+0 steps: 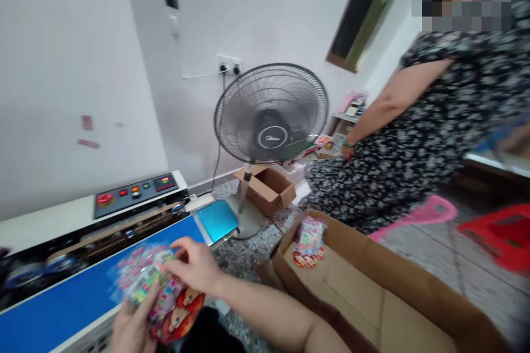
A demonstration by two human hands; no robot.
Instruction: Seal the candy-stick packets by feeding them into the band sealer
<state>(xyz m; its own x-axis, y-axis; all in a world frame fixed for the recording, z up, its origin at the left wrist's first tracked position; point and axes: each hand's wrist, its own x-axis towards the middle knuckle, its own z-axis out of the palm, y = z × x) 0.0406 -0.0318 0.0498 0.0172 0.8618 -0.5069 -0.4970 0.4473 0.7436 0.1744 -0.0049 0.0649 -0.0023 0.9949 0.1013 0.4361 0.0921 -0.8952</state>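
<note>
My left hand [134,320] grips a small bunch of colourful plastic packets [169,303] from below, thumb lying across the front. They have clear wrap, pink and green prints and red-orange ends with cartoon figures. At the upper edge of the bunch, my right hand [196,265] pinches the packets between thumb and curled fingers. Both hands are above the near edge of a blue conveyor belt [62,303]. Similar packets [308,242] lie inside the far end of a long cardboard box [397,309] to the right.
A sealing machine's control panel [136,196] runs behind the belt, with a blue plate [217,219] at the belt's end. Beyond stand a fan [271,116] and a smaller carton [269,190]. A person [385,138] in a patterned dress stands at right, near a red plastic stool [503,237].
</note>
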